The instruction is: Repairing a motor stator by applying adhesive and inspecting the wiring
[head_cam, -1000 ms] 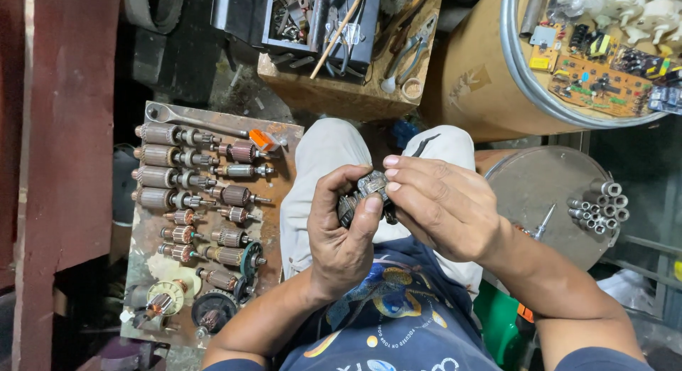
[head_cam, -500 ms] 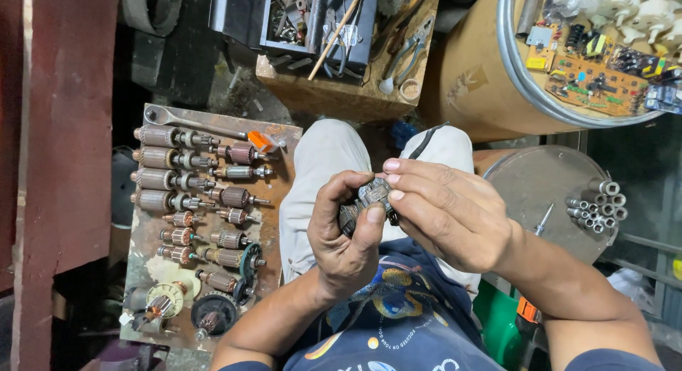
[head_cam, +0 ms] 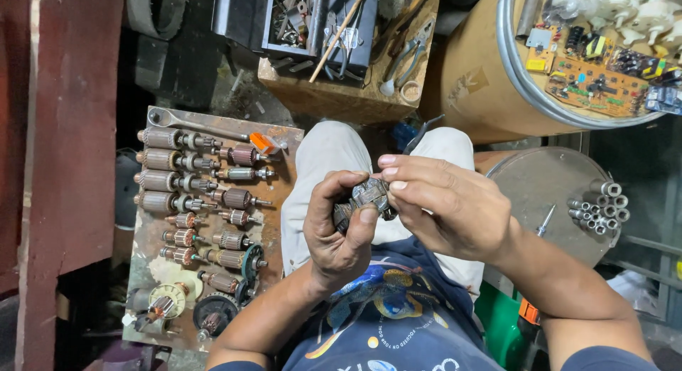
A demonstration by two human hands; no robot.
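Both hands meet at frame centre: left hand and right hand grip a small motor armature, fingers partly hiding it. Rows of armatures lie on a rusty board at left; a toolbox sits above, and a circuit-board-filled drum at upper right.

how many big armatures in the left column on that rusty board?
4. Large motor armatures stacked top to bottom on the rusty board. Smaller ones lie beside and below; some may be hidden.
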